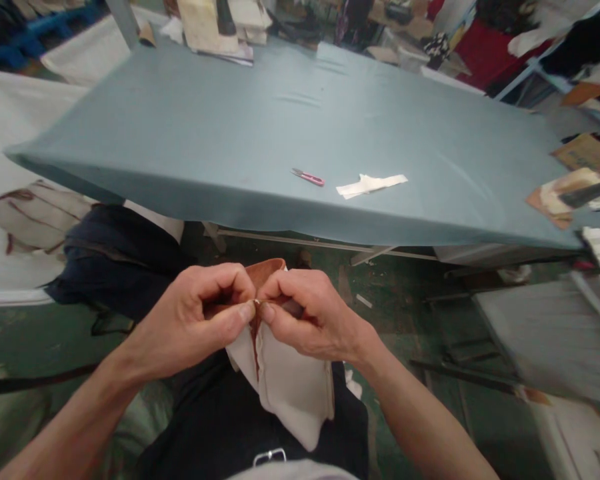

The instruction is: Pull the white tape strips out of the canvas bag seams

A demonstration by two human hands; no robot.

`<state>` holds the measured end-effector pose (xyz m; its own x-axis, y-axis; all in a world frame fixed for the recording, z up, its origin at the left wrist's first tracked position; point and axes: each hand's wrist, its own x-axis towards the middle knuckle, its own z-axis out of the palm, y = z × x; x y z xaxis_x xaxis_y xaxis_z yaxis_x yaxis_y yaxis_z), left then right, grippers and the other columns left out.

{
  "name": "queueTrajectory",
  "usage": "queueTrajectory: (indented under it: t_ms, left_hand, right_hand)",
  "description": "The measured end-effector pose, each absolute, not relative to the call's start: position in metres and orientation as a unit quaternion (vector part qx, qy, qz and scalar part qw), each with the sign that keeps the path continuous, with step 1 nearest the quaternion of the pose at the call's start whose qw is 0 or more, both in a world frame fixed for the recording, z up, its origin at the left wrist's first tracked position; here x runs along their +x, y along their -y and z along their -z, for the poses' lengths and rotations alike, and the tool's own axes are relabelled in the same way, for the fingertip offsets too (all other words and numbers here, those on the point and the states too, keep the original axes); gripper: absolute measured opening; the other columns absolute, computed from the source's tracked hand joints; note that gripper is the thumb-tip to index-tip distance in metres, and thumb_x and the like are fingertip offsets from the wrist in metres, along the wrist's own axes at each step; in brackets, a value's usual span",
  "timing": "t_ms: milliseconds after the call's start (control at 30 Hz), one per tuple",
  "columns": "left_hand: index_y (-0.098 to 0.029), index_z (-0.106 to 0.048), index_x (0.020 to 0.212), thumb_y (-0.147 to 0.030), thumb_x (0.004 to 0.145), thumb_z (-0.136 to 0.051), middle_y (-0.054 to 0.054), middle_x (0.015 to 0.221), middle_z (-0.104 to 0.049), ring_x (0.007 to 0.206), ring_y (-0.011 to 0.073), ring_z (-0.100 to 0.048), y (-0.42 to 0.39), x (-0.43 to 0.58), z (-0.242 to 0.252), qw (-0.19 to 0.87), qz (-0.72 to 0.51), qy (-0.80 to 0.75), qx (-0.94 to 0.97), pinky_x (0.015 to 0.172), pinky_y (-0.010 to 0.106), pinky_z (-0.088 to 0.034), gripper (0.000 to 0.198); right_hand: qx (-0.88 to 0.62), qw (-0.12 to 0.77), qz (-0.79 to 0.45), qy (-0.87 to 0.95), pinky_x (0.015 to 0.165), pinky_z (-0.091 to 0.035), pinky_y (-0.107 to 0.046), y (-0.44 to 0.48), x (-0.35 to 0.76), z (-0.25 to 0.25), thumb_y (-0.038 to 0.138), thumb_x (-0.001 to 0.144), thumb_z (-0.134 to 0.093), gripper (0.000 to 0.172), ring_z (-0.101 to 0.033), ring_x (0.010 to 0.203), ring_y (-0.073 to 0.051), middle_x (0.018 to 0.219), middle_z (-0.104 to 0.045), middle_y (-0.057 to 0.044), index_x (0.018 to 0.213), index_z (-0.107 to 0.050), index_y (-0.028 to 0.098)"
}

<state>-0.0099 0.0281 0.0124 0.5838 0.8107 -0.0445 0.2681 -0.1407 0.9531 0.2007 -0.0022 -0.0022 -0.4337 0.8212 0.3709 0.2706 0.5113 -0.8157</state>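
Observation:
Low in front of my body, both hands pinch a cream-white sewn fabric piece (pixel 295 380) with brown leather-like trim (pixel 267 272). My left hand (pixel 207 313) is closed on its upper edge, thumb and forefinger pressed together. Right beside it, my right hand (pixel 307 310) grips the same edge, the fingertips almost meeting. A brown-edged slit or seam runs down from between the thumbs. The lower part of the piece hangs over my dark clothing. What lies exactly between the fingertips is too small to make out.
Ahead stands a table with a blue-grey cover (pixel 205 133). Pink-handled thread snips (pixel 309 177) and a cream fabric strip (pixel 373 185) lie near its front edge. A cream bag (pixel 37 217) and dark cloth (pixel 115 260) are at the left. A grey panel (pixel 545 333) stands at the right.

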Motion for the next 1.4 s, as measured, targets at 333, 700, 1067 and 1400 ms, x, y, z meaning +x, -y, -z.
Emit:
queueTrajectory:
  t_ms: [333,700,1067,1400]
  left_hand:
    - [-0.019,-0.069,0.075,-0.031,0.087,-0.060,-0.004,0.059,-0.060,0.050,0.0108,-0.051,-0.026,-0.014,-0.020,0.426,-0.219,-0.422,0.769,0.046,0.019,-0.038,0.020]
    - [-0.019,-0.071,0.070,-0.029,0.087,-0.060,-0.004,0.059,-0.060,0.051,0.0104,-0.050,-0.025,-0.008,-0.022,0.426,-0.218,-0.403,0.780,0.048,0.018,-0.038,0.023]
    - [-0.018,-0.070,0.067,-0.033,0.084,-0.062,-0.001,0.058,-0.066,0.051,0.0119,-0.056,-0.024,-0.006,-0.020,0.518,-0.236,-0.422,0.705,0.047,0.016,-0.043,0.024]
    - [-0.020,-0.073,0.074,-0.030,0.087,-0.063,-0.003,0.059,-0.065,0.051,0.0114,-0.054,-0.031,-0.016,-0.009,0.452,-0.240,-0.415,0.752,0.046,0.017,-0.040,0.020]
  right_hand:
    - [-0.381,0.290,-0.124,0.869,0.070,-0.049,-0.028,0.002,0.210,-0.005,0.017,0.106,-0.049,0.020,-0.071,0.076,-0.016,0.085,-0.078,-0.005,0.093,-0.064,0.018]
    - [-0.375,0.301,0.003,0.877,0.066,-0.045,-0.030,0.002,0.212,-0.006,0.014,0.106,-0.051,0.028,-0.069,0.068,-0.015,0.073,-0.076,-0.002,0.084,-0.068,0.019]
    - [-0.396,0.323,-0.134,0.849,0.066,-0.043,-0.025,-0.006,0.218,-0.009,0.012,0.102,-0.051,0.021,-0.064,0.065,-0.012,0.077,-0.075,-0.001,0.091,-0.067,0.018]
    - [-0.365,0.330,-0.176,0.852,0.071,-0.045,-0.028,-0.009,0.215,-0.005,0.020,0.104,-0.055,0.015,-0.065,0.068,-0.014,0.077,-0.073,0.000,0.092,-0.063,0.021]
